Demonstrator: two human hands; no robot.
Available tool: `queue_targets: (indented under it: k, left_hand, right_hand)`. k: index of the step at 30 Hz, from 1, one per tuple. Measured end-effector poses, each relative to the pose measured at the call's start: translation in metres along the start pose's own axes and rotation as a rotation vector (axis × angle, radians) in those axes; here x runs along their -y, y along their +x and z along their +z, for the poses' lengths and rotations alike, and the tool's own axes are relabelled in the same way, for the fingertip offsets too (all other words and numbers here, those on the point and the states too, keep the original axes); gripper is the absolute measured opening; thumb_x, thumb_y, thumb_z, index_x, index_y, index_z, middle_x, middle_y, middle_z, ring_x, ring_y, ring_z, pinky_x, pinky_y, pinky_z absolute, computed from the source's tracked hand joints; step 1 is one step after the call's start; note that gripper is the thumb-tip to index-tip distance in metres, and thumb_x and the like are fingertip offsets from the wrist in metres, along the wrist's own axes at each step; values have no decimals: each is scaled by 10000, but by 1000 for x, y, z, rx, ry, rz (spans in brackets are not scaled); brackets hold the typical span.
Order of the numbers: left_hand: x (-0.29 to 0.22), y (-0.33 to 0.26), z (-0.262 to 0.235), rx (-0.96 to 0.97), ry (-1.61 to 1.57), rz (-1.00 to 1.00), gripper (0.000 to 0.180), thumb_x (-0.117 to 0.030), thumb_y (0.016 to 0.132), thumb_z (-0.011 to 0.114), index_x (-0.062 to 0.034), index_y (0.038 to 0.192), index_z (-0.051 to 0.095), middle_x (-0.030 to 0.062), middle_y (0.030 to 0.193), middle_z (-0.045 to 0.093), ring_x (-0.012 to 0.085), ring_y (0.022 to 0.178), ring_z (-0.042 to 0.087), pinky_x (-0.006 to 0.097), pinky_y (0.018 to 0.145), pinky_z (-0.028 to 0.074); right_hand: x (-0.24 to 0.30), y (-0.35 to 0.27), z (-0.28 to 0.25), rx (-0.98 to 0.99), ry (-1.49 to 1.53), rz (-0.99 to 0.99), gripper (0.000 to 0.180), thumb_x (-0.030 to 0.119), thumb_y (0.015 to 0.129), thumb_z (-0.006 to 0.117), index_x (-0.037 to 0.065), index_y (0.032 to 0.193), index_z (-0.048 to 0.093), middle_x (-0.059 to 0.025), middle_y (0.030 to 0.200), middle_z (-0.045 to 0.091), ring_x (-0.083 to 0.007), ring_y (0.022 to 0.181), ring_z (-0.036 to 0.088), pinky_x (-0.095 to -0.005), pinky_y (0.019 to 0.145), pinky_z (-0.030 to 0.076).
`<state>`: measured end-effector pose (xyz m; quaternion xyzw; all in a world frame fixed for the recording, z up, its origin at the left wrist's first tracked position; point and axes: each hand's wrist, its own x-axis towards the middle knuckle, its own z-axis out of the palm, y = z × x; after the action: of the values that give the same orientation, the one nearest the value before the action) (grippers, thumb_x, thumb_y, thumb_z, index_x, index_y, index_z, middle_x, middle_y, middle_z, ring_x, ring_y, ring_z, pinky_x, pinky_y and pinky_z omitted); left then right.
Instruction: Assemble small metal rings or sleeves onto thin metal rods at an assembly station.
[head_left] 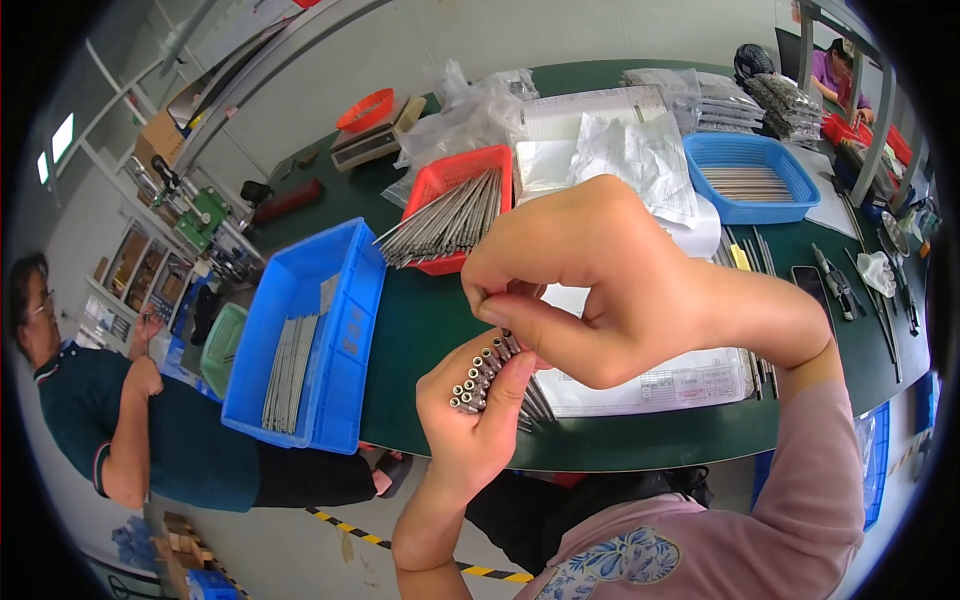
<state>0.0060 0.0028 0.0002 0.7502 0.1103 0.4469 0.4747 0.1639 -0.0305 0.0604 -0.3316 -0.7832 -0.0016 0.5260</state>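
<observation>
Metal tubes [477, 376] bunched in a closed left grip [462, 428]! Right grip [610, 285] pinches just above, contents hidden; seemingly single-tube handling, next needing precision.

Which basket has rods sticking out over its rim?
The red basket: its rods jut past the left rim; those in the blue basket and blue bin lie inside.

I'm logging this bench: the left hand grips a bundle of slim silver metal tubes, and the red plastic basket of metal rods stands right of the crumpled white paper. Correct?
One slip: the red plastic basket of metal rods stands left of the crumpled white paper, as the head view shows. The left hand grips the bundle of slim silver metal tubes.
</observation>
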Motion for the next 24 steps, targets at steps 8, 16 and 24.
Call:
queue_targets:
  k: [8,16,24]
  left_hand:
    - [3,1,-2,-5,11,10,149,-69,848,568,75,885,587,88,767,633,121,689,585,234,630,455]
    - [2,3,3,-36,-11,-4,147,-87,854,564,58,864,592,79,755,626,114,682,573,231,621,445]
    - [3,-8,-1,-93,85,-9,160,-108,835,599,50,827,583,73,699,596,94,630,532,214,560,400]
  right_hand:
    - [3,-4,-5,76,-73,63,81,-55,654,564,3,709,580,-89,611,563,-212,504,543,-262,454,418]
    - [0,-10,-1,39,16,159,104,-55,679,571,10,760,576,-100,672,583,-232,563,576,-272,509,454]
    - [6,-10,7,-24,20,2,123,-71,686,565,5,783,572,-105,693,591,-220,574,586,-262,521,458]
